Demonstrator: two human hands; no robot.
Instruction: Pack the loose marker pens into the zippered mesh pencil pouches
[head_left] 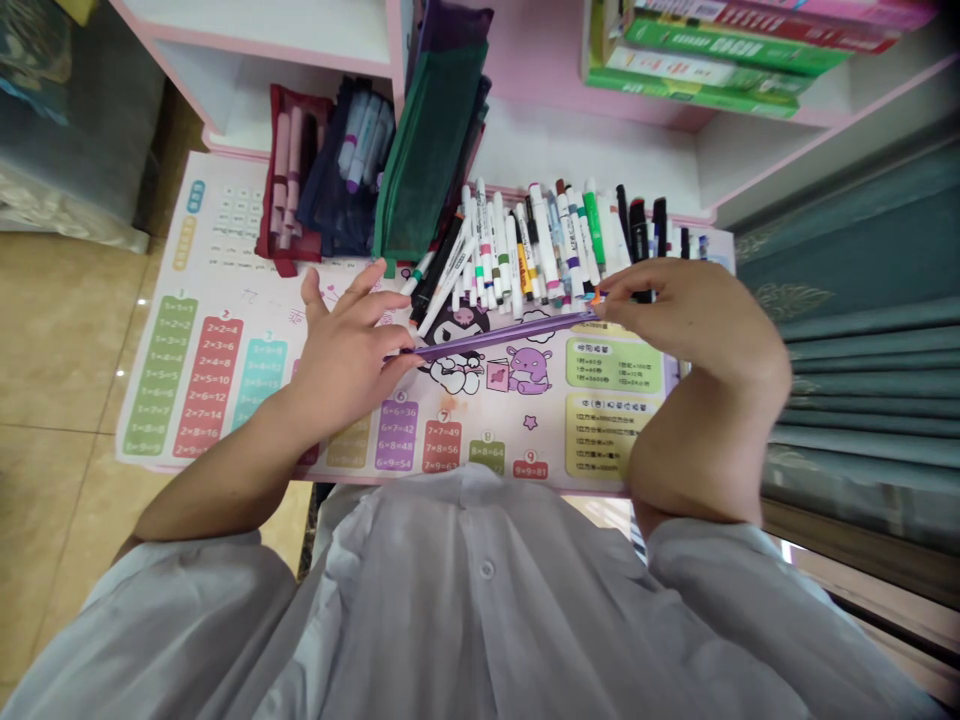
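Observation:
Between my two hands a slim purple zip pouch (pixel 506 333) is stretched, seen almost edge-on above the desk mat. My left hand (pixel 352 350) pinches its left end between thumb and fingers, with the other fingers spread. At the right end, my right hand (pixel 664 305) grips the pouch with its fingertips, where a small orange bit (pixel 598 297) shows. Just beyond the pouch lies a row of markers (pixel 517 250), mostly white-barrelled with caps of several colours. Whether the pouch holds anything cannot be seen.
A red mesh pouch (pixel 289 245) and a navy pouch (pixel 337 215), both with markers, stand back left. Beside them leans a green mesh pouch (pixel 427 150). Books (pixel 720 70) are stacked on the shelf. A printed mat (pixel 465 430) covers the desk; a curtain (pixel 862 350) hangs right.

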